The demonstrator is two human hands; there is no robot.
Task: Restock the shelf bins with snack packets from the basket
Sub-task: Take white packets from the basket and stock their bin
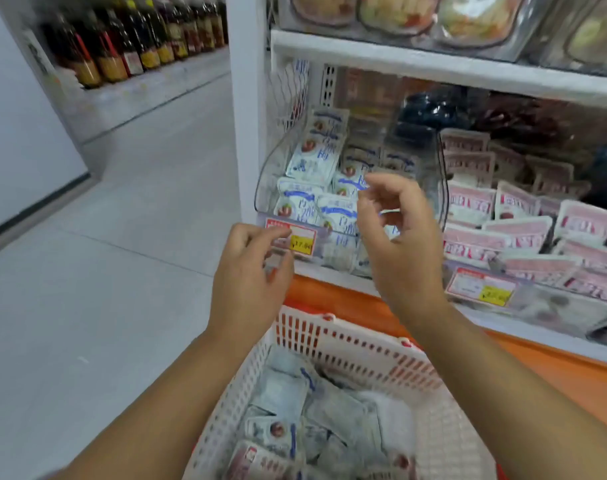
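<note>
Hands hang empty between bin and basket, so the coming move turns on the drop from one to the other. The left hand (250, 271) sits at centre frame with its fingers loosely curled around nothing, its tips close to the red-and-yellow price tag (302, 241) on the bin's front lip; whether they touch it I cannot tell. The right hand (399, 237) is higher and further right, thumb and fingers spread in a relaxed curve, also holding nothing, in front of the mouth of the clear bin (271, 168) where blue-and-white packets (312, 161) are stacked. The snack packets (284, 400) waiting to go in lie jumbled and flat in the white basket (364, 351) at lower centre, directly below both hands and nearer the viewer, with no shared long axis. The bin itself runs up and away into the shelf. By my judgement the left hand, being lower, has the shorter reach down to the basket, while the right is better placed to feed the bin. Pink packets (523, 237) fill the neighbouring bin on the right.
</note>
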